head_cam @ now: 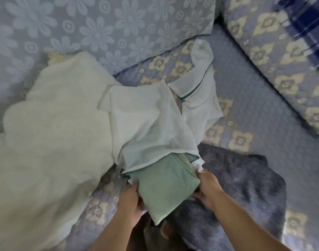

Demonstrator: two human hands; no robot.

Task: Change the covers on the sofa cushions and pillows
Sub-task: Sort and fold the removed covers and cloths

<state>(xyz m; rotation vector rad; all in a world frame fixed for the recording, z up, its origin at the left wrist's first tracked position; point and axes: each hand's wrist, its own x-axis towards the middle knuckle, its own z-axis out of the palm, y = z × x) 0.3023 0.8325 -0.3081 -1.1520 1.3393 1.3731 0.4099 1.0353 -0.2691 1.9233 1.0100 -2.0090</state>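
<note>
A folded pale green cover [162, 189] lies half inside a white mesh bag [151, 127] on the sofa seat. My left hand [130, 200] grips the green cover's left edge, fingers curled round it. At the cover's right edge, beside the bag's open mouth, my right hand [207, 187] holds it with the thumb on the fabric. A bare cream-white pillow insert [51, 133] lies to the left, touching the bag.
A fuzzy grey-blue cushion [245, 183] lies under and to the right of my right hand. The sofa seat [236, 109] has a quilted blue floral cover. Back cushions stand behind [100, 29] and at the right [282, 60], the latter with a blue striped cloth [307, 29].
</note>
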